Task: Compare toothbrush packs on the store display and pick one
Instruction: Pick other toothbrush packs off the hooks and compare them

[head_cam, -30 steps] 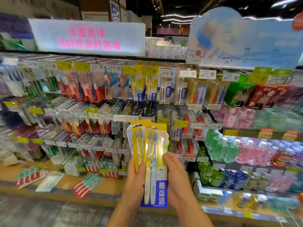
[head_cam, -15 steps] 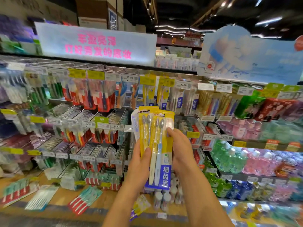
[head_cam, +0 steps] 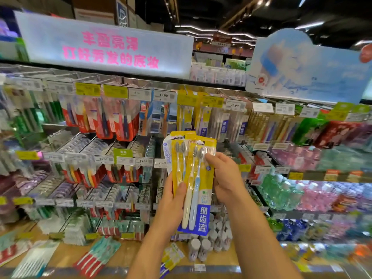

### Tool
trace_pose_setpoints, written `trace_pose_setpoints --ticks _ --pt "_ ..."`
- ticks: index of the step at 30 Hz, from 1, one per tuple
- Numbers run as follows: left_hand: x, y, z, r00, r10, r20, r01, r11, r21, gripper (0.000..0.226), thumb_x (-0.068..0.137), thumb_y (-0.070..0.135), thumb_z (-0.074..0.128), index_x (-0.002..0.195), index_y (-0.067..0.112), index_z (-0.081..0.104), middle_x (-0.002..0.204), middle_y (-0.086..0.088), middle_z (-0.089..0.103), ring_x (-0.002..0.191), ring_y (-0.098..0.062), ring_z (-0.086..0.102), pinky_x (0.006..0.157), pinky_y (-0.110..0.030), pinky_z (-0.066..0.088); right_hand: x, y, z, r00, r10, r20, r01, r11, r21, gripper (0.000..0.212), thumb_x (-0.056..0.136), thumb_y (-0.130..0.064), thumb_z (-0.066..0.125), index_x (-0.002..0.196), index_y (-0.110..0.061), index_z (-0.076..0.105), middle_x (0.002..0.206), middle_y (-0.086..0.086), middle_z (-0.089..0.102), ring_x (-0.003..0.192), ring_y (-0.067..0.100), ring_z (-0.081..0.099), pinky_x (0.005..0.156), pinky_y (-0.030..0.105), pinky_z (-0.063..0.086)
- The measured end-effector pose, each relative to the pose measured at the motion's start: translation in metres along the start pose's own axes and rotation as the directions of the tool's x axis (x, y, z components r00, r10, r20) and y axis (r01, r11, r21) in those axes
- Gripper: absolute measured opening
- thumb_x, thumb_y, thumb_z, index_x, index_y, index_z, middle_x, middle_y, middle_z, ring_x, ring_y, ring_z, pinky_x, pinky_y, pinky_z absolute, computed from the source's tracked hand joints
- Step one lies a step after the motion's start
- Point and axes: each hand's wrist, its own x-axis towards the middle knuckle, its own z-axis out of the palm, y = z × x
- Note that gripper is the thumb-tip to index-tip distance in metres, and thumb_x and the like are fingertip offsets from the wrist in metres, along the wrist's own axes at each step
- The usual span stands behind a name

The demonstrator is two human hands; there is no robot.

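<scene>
2 yellow packs (head_cam: pixel 193 178) stand upright and overlapped before the rack (head_cam: pixel 128 137), long axes vertical, brush heads up. The left hand (head_cam: pixel 171 206) grasps them low from the left, thumb pressed on the front of the rear pack. The right hand (head_cam: pixel 225 178) grips the front pack's right edge, fingertips near the bristles. Both hands hold the packs, so neither needs to reach. Judging from this, separating them means sliding the front pack rightward with the right hand.

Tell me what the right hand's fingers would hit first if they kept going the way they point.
The right hand points up-left, fingers already on the front toothbrush pack; beyond it, probably the second pack, though depth is unclear.
</scene>
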Motion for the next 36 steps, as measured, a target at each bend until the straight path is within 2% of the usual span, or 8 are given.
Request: trace_pose_setpoints --ticks 7,11,14,22,25,28,33,36 --pt "0.022 -0.029 -0.009 0.997 -0.073 -0.024 0.074 0.997 0.003 0.044 0.089 0.068 0.042 0.131 0.071 0.033 0.138 0.028 0.058 0.12 -0.001 0.064 0.105 -0.042 0.054 0.027 0.018 0.001 0.997 0.064 -0.05 -0.063 0.997 0.037 0.011 0.101 -0.011 0.061 0.093 -0.009 0.067 0.089 0.017 0.076 0.077 0.029 0.073 0.078 0.049 0.062" --pt "0.038 -0.04 -0.01 0.987 -0.153 -0.048 0.153 0.988 -0.018 0.03 0.107 0.046 0.039 0.13 0.063 0.031 0.127 0.024 0.061 0.093 0.008 0.072 0.07 -0.02 0.061 0.055 0.021 -0.004 0.993 0.097 -0.069 -0.094 0.995 0.039 0.006 0.097 -0.011 0.065 0.098 -0.006 0.067 0.087 0.017 0.073 0.08 0.033 0.07 0.082 0.057 0.06" --pt "0.053 -0.048 -0.011 0.978 -0.192 -0.087 0.189 0.981 -0.045 0.039 0.105 0.049 0.042 0.137 0.065 0.028 0.136 0.01 0.065 0.1 -0.019 0.077 0.076 -0.04 0.064 0.076 0.016 -0.004 0.991 0.105 -0.081 -0.104 0.994 0.017 0.013 0.084 -0.015 0.069 0.094 -0.009 0.068 0.097 0.025 0.07 0.087 0.034 0.067 0.088 0.062 0.057" --pt "0.109 -0.044 -0.006 0.975 -0.151 -0.164 0.137 0.986 -0.098 0.041 0.104 0.033 0.051 0.135 0.056 0.039 0.124 0.011 0.066 0.086 -0.012 0.079 0.063 -0.032 0.064 0.152 0.007 -0.02 0.99 0.131 -0.051 -0.125 0.987 0.102 0.011 0.087 -0.013 0.062 0.094 -0.008 0.069 0.094 0.015 0.07 0.084 0.031 0.069 0.074 0.043 0.06" --pt "0.134 -0.043 0.0 0.967 -0.143 -0.211 0.127 0.988 -0.088 0.037 0.104 0.037 0.051 0.129 0.063 0.041 0.13 0.004 0.068 0.091 -0.02 0.079 0.075 -0.045 0.065 0.187 0.003 -0.026 0.99 0.13 -0.054 -0.126 0.989 0.074 0.015 0.069 -0.025 0.068 0.08 -0.021 0.076 0.105 0.019 0.073 0.105 0.037 0.07 0.096 0.063 0.056" --pt "0.157 -0.039 0.007 0.968 -0.11 -0.226 0.092 0.992 -0.089 0.035 0.097 0.043 0.055 0.116 0.072 0.047 0.132 0.003 0.068 0.094 -0.021 0.079 0.076 -0.046 0.064 0.22 -0.001 -0.031 0.994 0.102 -0.032 -0.1 0.994 0.052 0.006 0.067 -0.032 0.068 0.062 -0.031 0.071 0.102 0.008 0.072 0.106 0.033 0.067 0.105 0.063 0.05" --pt "0.187 -0.036 0.014 0.967 -0.071 -0.244 0.047 0.993 -0.105 0.047 0.087 0.046 0.059 0.127 0.066 0.045 0.131 0.0 0.069 0.094 -0.021 0.079 0.068 -0.037 0.064 0.255 -0.012 -0.031 0.999 0.017 -0.047 -0.014 0.998 0.063 0.008 0.096 -0.027 0.069 0.103 -0.023 0.067 0.113 -0.003 0.068 0.113 0.02 0.059 0.098 0.038 0.047" --pt "0.201 -0.034 0.022 0.967 -0.039 -0.252 0.011 0.994 -0.111 0.044 0.086 0.045 0.059 0.12 0.069 0.046 0.13 0.011 0.066 0.101 -0.02 0.077 0.074 -0.039 0.065 0.274 -0.014 -0.033 0.999 -0.007 -0.035 0.011 0.995 0.102 0.016 0.099 -0.028 0.068 0.114 -0.024 0.071 0.127 -0.006 0.068 0.129 0.021 0.058 0.111 0.045 0.045"
